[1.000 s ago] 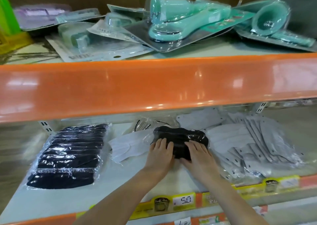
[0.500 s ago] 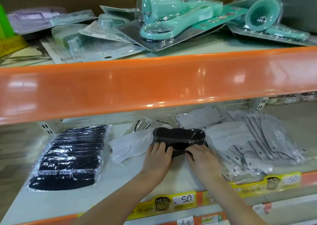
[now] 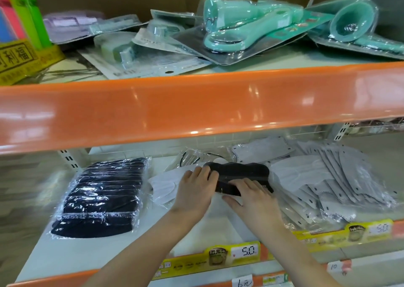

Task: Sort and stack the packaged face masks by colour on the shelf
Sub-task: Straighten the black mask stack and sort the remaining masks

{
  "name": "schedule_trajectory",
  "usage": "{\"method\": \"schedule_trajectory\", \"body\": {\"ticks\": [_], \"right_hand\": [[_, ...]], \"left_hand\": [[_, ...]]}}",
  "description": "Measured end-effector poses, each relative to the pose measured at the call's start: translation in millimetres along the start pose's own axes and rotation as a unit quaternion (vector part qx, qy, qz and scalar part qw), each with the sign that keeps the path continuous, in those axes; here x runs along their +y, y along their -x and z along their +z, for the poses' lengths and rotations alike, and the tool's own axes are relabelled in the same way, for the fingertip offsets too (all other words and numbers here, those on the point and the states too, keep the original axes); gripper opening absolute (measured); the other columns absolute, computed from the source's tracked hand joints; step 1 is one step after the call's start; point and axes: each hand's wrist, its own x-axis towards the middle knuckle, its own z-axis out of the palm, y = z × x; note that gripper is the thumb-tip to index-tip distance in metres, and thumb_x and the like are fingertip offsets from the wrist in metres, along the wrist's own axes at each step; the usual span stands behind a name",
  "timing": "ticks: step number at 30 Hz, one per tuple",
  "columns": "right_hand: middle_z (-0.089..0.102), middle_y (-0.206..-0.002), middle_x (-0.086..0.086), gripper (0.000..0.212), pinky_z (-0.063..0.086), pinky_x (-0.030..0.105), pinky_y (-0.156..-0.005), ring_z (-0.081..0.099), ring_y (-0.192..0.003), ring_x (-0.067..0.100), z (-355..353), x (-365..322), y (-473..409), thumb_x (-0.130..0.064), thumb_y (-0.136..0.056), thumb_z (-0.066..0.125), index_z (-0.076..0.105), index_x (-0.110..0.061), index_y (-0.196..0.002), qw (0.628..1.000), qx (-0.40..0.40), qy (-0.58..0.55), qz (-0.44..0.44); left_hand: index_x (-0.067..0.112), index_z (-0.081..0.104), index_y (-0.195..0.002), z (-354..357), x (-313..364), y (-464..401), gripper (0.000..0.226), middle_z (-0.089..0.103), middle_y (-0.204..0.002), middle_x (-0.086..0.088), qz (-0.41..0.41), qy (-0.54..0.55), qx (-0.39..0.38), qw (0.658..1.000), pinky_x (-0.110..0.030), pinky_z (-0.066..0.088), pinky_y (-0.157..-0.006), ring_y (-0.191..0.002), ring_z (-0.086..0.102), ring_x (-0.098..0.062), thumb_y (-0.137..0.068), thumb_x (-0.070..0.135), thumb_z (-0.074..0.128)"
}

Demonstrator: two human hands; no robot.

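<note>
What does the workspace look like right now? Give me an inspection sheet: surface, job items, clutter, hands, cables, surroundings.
Surface: pale lower shelf with an orange front edge and yellow price labels.
Job's things: wrapped black mask stack at left; loose black mask pack mid-shelf, lying over a white mask pack; grey mask packs fanned untidily at right.
Clutter: clear packet with dark loops behind the black pack.
Hands: left hand and right hand both on the loose black mask pack, fingers on its front edge.
Cables: nothing seen.
Surroundings: upper shelf carries teal blister-packed tools and bright lighters at far left.
</note>
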Motion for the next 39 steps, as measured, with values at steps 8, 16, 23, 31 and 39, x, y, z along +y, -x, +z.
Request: {"method": "schedule_trajectory", "body": {"ticks": [8, 16, 23, 31, 39], "right_hand": [[0.061, -0.076, -0.004, 0.028, 0.047, 0.028, -0.047, 0.064, -0.067, 0.019, 7.1, -33.8, -9.6, -0.008, -0.06, 0.084, 0.067, -0.018, -0.08, 0.998, 0.023, -0.054, -0.018], [0.059, -0.078, -0.002, 0.015, 0.048, 0.03, -0.053, 0.062, -0.072, 0.023, 23.4, -94.8, -28.9, -0.009, -0.069, 0.074, 0.063, -0.015, -0.078, 0.99, 0.011, -0.126, -0.059], [0.063, -0.091, -0.004, 0.03, 0.048, 0.029, -0.068, 0.059, -0.082, 0.018, 37.8, -156.9, -38.5, -0.022, -0.081, 0.042, 0.069, -0.019, -0.092, 0.976, 0.036, -0.148, -0.156], [0.062, -0.096, -0.009, 0.023, 0.045, 0.026, -0.075, 0.048, -0.093, 0.01, 72.6, -204.1, -13.6, -0.017, -0.08, 0.059, 0.069, -0.023, -0.1, 0.967, -0.013, -0.173, -0.186], [0.057, -0.095, -0.012, 0.032, 0.052, 0.03, -0.065, 0.058, -0.087, 0.011, 84.6, -222.2, 12.4, -0.024, -0.065, 0.073, 0.066, -0.028, -0.097, 0.973, -0.102, -0.126, -0.163]], "left_hand": [[0.013, 0.065, -0.075, -20.8, -56.8, 36.6, 0.026, 0.06, -0.072, -0.003, -0.039, -0.038, 0.023, 0.998, -0.035, 0.049, -0.064, -0.063, 0.059, -0.026, -0.055, 0.003, 0.079], [0.014, 0.065, -0.073, -30.7, -111.3, 80.2, 0.01, 0.059, -0.068, 0.0, -0.053, -0.039, 0.071, 0.995, -0.034, 0.046, -0.062, -0.061, 0.058, -0.023, -0.07, 0.005, 0.063], [0.014, 0.073, -0.094, -52.9, -170.7, 124.1, 0.026, 0.067, -0.078, -0.001, -0.08, -0.022, 0.094, 0.992, -0.034, 0.05, -0.057, -0.07, 0.064, -0.026, -0.08, 0.018, 0.051], [0.016, 0.073, -0.093, -60.6, -214.9, 180.8, 0.024, 0.066, -0.088, 0.003, -0.074, -0.026, 0.106, 0.991, -0.028, 0.039, -0.07, -0.081, 0.061, -0.022, -0.076, 0.011, 0.057], [0.016, 0.071, -0.095, -45.4, -222.8, 223.1, 0.042, 0.065, -0.096, 0.002, -0.083, 0.027, 0.022, 0.996, -0.031, 0.046, -0.071, -0.089, 0.06, -0.02, -0.058, 0.007, 0.055]]}}
